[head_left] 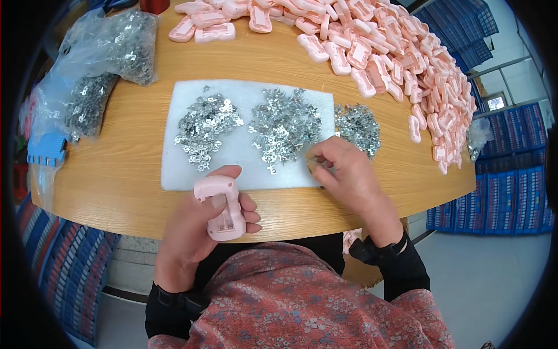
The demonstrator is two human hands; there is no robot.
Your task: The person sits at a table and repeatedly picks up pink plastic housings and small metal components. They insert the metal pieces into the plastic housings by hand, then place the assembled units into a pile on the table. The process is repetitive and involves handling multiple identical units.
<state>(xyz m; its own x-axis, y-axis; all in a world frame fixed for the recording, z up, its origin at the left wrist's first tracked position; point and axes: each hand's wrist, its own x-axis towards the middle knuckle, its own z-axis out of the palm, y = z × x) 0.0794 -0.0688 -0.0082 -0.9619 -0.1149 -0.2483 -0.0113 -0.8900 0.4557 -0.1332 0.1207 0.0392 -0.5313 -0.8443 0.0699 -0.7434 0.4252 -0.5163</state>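
Observation:
In my left hand (192, 224) is a pink plastic casing (234, 200), its open battery compartment facing up and my thumb resting at that recess. Over the right part of a white foam sheet (244, 180), my right hand (346, 171) has its thumb and index finger pinched together; whatever lies between them is too small to make out. Just beyond those fingers spreads a pile of small metal contact pieces (285, 125). Another such pile (206, 128) lies on the sheet's left part, and a third heap of small metal parts (357, 125) sits at its right edge.
A large heap of pink casings (401, 64) covers the table's far right side. Clear plastic bags of metal parts (131, 49) lie at the far left, near a blue plastic piece (46, 149). Blue racks (511, 192) stand beyond the wooden table (128, 192) on both sides.

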